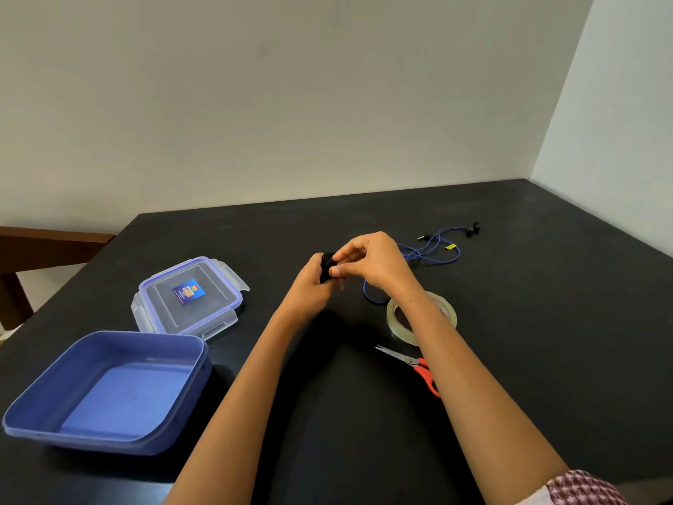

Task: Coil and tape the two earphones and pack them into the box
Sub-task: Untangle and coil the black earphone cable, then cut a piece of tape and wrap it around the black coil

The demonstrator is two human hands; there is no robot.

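A coiled black earphone (327,265) is held above the middle of the black table (546,322). My left hand (314,286) grips the coil from below, and my right hand (371,262) pinches it from the right with thumb and fingers. A blue earphone (435,249) lies loose and uncoiled on the table just behind my right hand, its black buds at the far end. The blue box (105,391) stands open and empty at the near left. A clear tape roll (420,317) lies under my right forearm, partly hidden by it.
The box's transparent lid (189,297) with purple seal lies behind the box. Scissors (415,366) with red handles lie near the tape, partly under my right arm. A wooden chair back (43,246) shows at the far left. Walls close the back and right.
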